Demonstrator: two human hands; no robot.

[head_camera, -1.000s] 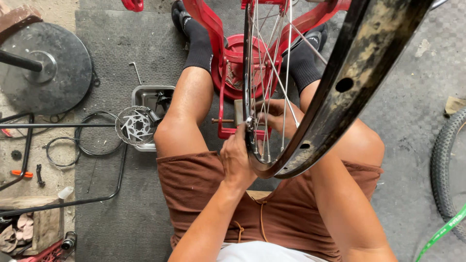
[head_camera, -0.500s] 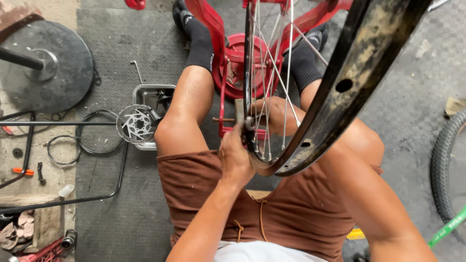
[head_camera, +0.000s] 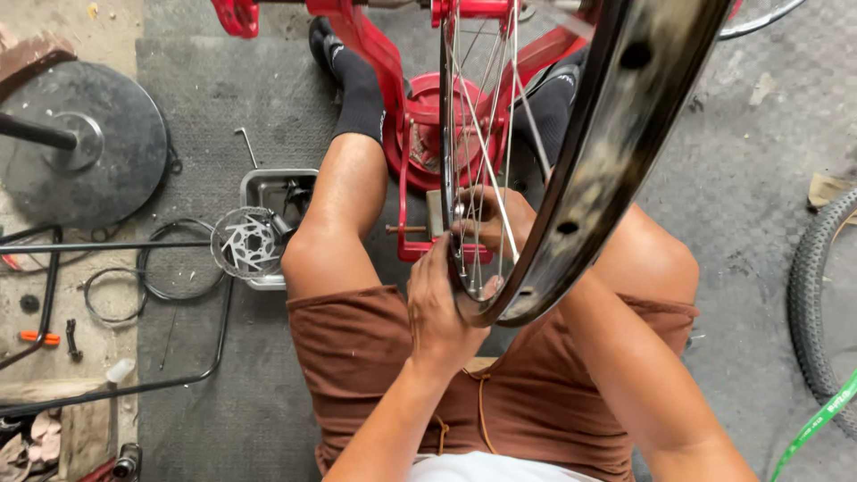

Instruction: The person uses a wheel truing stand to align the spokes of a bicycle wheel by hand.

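The left hand (head_camera: 439, 312) is clasping the black spoked bicycle wheel rim (head_camera: 589, 178) sitting in the red truing stand (head_camera: 402, 134); the right hand (head_camera: 491, 219) is pinching spokes, half hidden behind them; a steel brake disc (head_camera: 247, 241) is lying on the square metal tray (head_camera: 259, 183) beside the knee.

Brown shorts (head_camera: 357, 357) with a tan drawstring (head_camera: 478, 406), black socks (head_camera: 361, 94) and a white shirt hem (head_camera: 486, 467) are worn; arms are left bare.

We see the left hand (head_camera: 442, 308) cupped against the black wheel rim (head_camera: 607, 161), the right hand (head_camera: 491, 219) among the spokes (head_camera: 478, 134). A red stand (head_camera: 406, 134) holds the wheel; a brake disc (head_camera: 247, 241) lies beside our knee.
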